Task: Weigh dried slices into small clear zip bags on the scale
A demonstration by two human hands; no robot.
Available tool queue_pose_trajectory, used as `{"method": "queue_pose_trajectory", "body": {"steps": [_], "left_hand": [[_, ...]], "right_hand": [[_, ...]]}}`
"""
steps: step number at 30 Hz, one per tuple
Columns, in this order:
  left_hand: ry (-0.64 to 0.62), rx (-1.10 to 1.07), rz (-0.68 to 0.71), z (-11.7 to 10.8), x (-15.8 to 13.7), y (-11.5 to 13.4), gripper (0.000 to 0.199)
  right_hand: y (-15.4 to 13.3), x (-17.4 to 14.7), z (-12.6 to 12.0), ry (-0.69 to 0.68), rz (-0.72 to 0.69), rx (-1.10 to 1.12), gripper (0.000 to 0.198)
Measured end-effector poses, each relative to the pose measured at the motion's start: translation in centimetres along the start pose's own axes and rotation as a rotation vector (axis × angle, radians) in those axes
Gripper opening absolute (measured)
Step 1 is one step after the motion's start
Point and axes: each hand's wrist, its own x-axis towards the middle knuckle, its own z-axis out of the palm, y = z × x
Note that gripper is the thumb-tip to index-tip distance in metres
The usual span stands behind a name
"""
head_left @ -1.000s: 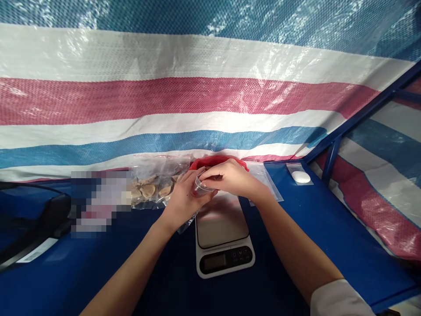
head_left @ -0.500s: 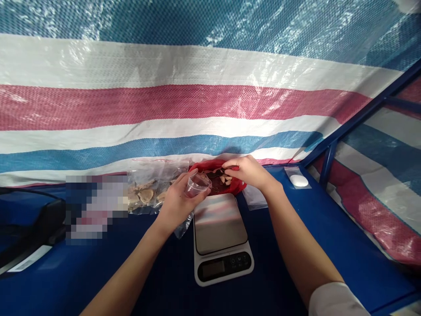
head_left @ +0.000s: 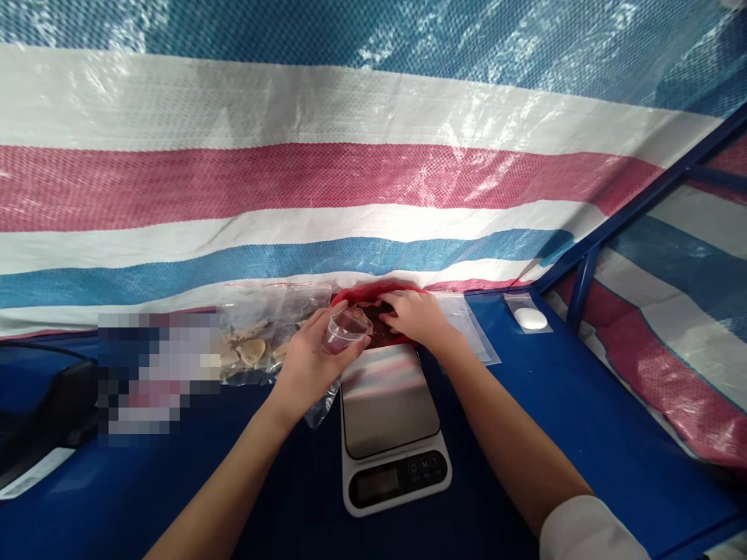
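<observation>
My left hand (head_left: 312,354) is wrapped round a small clear plastic cup (head_left: 345,330), which is tilted beside the red plastic bag (head_left: 373,292). Dark dried pieces (head_left: 382,333) lie in the open bag, with some paler ones among them. My right hand (head_left: 415,315) reaches over the bag's right part, its thumb apart from the fingers and nothing visible between them. It hides part of the contents. Just in front of the bag stands a white kitchen scale (head_left: 391,404) with a bare steel plate; its display looks dark.
Clear zip bags with dried slices (head_left: 252,351) lie to the left. Behind my right hand is a flat clear bag (head_left: 475,334), and farther right a small bag with a white item (head_left: 530,318). A striped tarp (head_left: 292,179) hangs behind the blue table (head_left: 560,404).
My right hand has moved left and deeper over the red bag, and its pinched fingers have parted. The left hand still holds the cup, nearly in place.
</observation>
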Motion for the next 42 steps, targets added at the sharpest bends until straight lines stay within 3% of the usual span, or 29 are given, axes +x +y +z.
{"method": "queue_pose_trajectory", "body": {"steps": [19, 25, 34, 42], "left_hand": [[0.005, -0.007, 0.007, 0.2, -0.1, -0.2, 0.057], [0.000, -0.002, 0.013, 0.2, -0.1, -0.3, 0.056], [-0.018, 0.026, 0.047, 0.4, -0.1, -1.0, 0.058], [-0.019, 0.011, 0.108, 0.6, -0.1, -0.5, 0.054]], "right_hand": [[-0.7, 0.0, 0.3, -0.014, -0.011, 0.023, 0.032], [0.4, 0.3, 0.4, 0.089, -0.036, 0.181, 0.023], [0.8, -0.4, -2.1, 0.293, -0.234, 0.679, 0.011], [-1.8, -2.0, -4.9, 0.138, -0.392, 0.612, 0.012]]}}
